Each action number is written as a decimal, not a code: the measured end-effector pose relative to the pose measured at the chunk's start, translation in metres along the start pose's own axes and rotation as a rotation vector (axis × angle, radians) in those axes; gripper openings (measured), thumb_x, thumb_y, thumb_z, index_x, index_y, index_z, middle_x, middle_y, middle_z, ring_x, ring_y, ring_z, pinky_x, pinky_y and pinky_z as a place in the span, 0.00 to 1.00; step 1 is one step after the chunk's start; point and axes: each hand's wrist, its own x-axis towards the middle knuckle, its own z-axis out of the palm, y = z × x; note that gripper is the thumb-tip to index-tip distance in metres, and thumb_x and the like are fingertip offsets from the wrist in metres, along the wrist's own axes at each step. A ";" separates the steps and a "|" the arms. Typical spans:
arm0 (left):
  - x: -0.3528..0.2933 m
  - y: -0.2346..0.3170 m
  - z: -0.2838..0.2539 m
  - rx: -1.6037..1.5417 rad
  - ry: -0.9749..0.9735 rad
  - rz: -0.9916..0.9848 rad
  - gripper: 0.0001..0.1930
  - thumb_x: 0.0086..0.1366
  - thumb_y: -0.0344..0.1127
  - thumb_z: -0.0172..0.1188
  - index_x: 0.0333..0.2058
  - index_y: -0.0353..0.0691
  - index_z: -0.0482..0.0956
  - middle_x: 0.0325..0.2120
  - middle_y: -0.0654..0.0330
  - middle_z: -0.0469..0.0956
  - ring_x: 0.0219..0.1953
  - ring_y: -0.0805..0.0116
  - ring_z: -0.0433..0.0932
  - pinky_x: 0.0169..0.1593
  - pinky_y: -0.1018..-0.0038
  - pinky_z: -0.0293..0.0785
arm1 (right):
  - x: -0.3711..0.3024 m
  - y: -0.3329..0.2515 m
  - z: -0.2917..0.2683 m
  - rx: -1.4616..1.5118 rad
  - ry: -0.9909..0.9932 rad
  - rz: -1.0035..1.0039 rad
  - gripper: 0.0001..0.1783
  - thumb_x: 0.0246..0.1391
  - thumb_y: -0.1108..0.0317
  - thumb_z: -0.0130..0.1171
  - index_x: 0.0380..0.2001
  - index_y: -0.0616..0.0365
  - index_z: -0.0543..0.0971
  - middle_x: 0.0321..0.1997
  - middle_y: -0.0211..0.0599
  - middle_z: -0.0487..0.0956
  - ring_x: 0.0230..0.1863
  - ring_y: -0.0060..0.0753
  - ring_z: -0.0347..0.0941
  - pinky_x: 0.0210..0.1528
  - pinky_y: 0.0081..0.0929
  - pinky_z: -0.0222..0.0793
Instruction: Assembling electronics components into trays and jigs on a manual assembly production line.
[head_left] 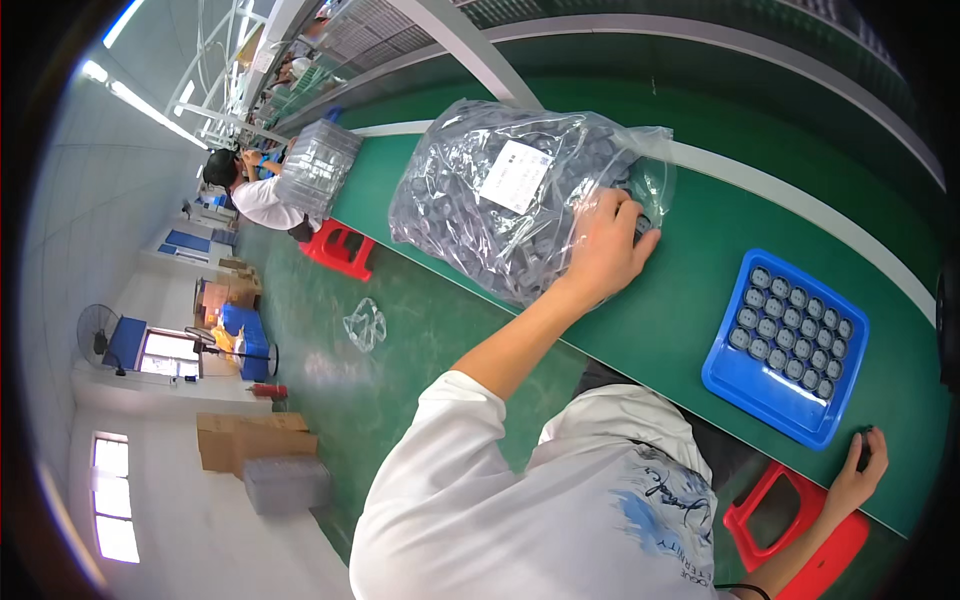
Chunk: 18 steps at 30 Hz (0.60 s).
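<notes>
A large clear plastic bag full of small grey parts, with a white label on top, lies on the green bench. My left hand is at the bag's right end, its fingers curled round a small grey round part. Right of it, a blue tray holds rows of grey round parts with dark details on their faces. My right hand is by the bench's front edge, near the tray's lower right corner. Between its thumb and fingers sits a small dark piece, its kind unclear.
The green bench runs along a pale metal rail. Stacked clear plastic trays stand at its far left end, where another person sits. Red stools stand beside the bench, one by me. Crumpled clear plastic lies on the floor.
</notes>
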 end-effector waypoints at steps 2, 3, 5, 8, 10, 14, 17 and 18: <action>0.002 0.014 -0.009 -0.073 -0.025 0.013 0.18 0.50 0.36 0.73 0.36 0.37 0.76 0.36 0.53 0.73 0.41 0.49 0.70 0.49 0.56 0.65 | 0.003 -0.014 -0.003 -0.018 -0.028 -0.002 0.11 0.62 0.71 0.61 0.46 0.63 0.78 0.56 0.41 0.78 0.55 0.39 0.74 0.58 0.32 0.69; 0.001 0.022 -0.012 -0.150 -0.057 0.029 0.18 0.50 0.37 0.74 0.35 0.37 0.76 0.35 0.53 0.73 0.41 0.49 0.70 0.48 0.56 0.66 | 0.003 -0.019 -0.004 -0.039 -0.059 0.005 0.10 0.62 0.71 0.61 0.45 0.63 0.78 0.56 0.41 0.78 0.56 0.40 0.73 0.59 0.33 0.68; -0.010 0.047 -0.006 -0.189 -0.158 0.063 0.20 0.48 0.40 0.75 0.34 0.38 0.74 0.34 0.53 0.73 0.41 0.49 0.70 0.45 0.59 0.67 | 0.003 -0.015 -0.004 -0.025 -0.072 -0.013 0.10 0.62 0.71 0.60 0.45 0.63 0.78 0.57 0.41 0.78 0.57 0.40 0.73 0.60 0.34 0.68; -0.030 0.065 0.004 -0.178 -0.252 0.019 0.23 0.47 0.41 0.76 0.36 0.37 0.75 0.36 0.53 0.74 0.42 0.49 0.70 0.45 0.59 0.68 | 0.003 -0.013 -0.004 -0.015 -0.115 -0.014 0.11 0.63 0.72 0.59 0.46 0.63 0.79 0.58 0.41 0.77 0.59 0.41 0.72 0.61 0.34 0.67; -0.034 0.070 0.006 -0.160 -0.293 -0.025 0.24 0.47 0.41 0.76 0.38 0.36 0.75 0.38 0.53 0.74 0.44 0.50 0.70 0.46 0.59 0.69 | 0.002 -0.017 -0.009 -0.025 -0.147 0.005 0.12 0.63 0.72 0.59 0.48 0.63 0.79 0.58 0.41 0.77 0.60 0.41 0.71 0.62 0.35 0.66; -0.044 0.064 0.005 -0.424 -0.268 0.042 0.21 0.51 0.34 0.73 0.44 0.37 0.78 0.42 0.53 0.75 0.47 0.49 0.71 0.51 0.59 0.69 | -0.008 -0.012 -0.032 -0.068 -0.137 -0.103 0.16 0.62 0.74 0.58 0.53 0.61 0.80 0.58 0.42 0.77 0.60 0.42 0.71 0.63 0.35 0.65; -0.053 0.054 0.010 -0.389 -0.223 0.161 0.14 0.52 0.28 0.67 0.39 0.39 0.78 0.41 0.52 0.76 0.46 0.49 0.73 0.49 0.55 0.69 | 0.004 -0.044 -0.033 -0.151 -0.111 -0.055 0.13 0.59 0.75 0.61 0.48 0.58 0.82 0.53 0.39 0.79 0.57 0.41 0.73 0.62 0.34 0.66; -0.055 0.052 0.011 -0.354 -0.267 0.128 0.14 0.53 0.27 0.67 0.39 0.39 0.79 0.41 0.52 0.76 0.45 0.50 0.74 0.49 0.56 0.69 | 0.007 -0.045 -0.027 -0.100 -0.130 -0.047 0.13 0.58 0.75 0.61 0.47 0.59 0.82 0.54 0.41 0.80 0.58 0.42 0.73 0.62 0.35 0.66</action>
